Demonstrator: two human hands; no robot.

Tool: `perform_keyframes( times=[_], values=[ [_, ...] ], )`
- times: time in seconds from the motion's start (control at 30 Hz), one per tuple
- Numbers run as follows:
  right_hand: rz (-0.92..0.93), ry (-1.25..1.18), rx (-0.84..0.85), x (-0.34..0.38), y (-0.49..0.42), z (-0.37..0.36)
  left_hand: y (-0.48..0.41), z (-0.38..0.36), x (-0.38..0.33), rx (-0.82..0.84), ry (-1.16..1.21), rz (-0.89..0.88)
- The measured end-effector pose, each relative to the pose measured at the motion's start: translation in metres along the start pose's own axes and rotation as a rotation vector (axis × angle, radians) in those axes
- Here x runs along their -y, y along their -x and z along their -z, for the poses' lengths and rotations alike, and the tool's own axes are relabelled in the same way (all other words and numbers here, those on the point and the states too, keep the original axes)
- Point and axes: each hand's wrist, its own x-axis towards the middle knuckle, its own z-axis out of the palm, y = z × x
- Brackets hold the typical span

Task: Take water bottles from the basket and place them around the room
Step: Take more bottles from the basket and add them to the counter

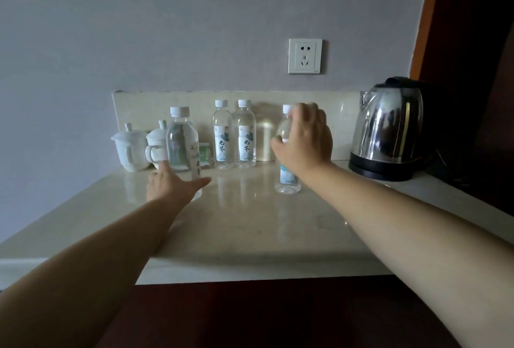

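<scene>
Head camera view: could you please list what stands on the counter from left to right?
Lidded cup → second lidded cup → bottle in the left hand → two bottles by the backsplash → bottle in the right hand → kettle.

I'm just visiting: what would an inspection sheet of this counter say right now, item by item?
Surface: pale stone counter, glossy, with a low backsplash.
Job's things: four water bottles, all upright; two back bottles side by side at the backsplash, a left bottle and a right bottle nearer the front.
Clutter: two white lidded cups at left, a small green packet, a steel kettle at right.
Hands: left hand wraps the left bottle's base; right hand grips the right bottle's upper part.
Cables: a thin dark cord beside the kettle; blurred.
Surroundings: grey wall, wall socket with nothing plugged in, dark wood at right.
</scene>
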Motion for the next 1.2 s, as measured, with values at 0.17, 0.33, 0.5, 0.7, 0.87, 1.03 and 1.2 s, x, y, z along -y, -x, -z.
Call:
perform_keyframes(
  times=[0.17, 0.33, 0.5, 0.7, 0.87, 1.03, 1.2],
  values=[
    [-0.665, -0.127, 0.555, -0.033, 0.03, -0.024, -0.004, -0.003, -0.003, -0.021, 0.113, 0.004],
    [-0.654, -0.219, 0.55, -0.038, 0.028, -0.056, -0.012, -0.011, 0.003, 0.07, 0.289, 0.006],
    [-0.685, -0.213, 0.529, -0.039, 0.011, -0.093, -0.018, -0.013, 0.01, 0.19, 0.507, -0.018],
    [-0.73, -0.216, 0.496, -0.04, -0.003, -0.141, -0.02, -0.02, 0.01, 0.227, 0.458, -0.072],
    [-0.708, -0.198, 0.528, -0.044, -0.01, -0.161, -0.02, -0.023, 0.011, 0.218, 0.38, -0.076],
    [-0.705, -0.193, 0.54, -0.047, -0.016, -0.167, -0.02, -0.022, 0.007, 0.208, 0.305, -0.072],
    [-0.728, -0.179, 0.565, -0.041, -0.015, -0.166, -0.019, -0.02, 0.006, 0.188, 0.286, -0.057]
  ],
)
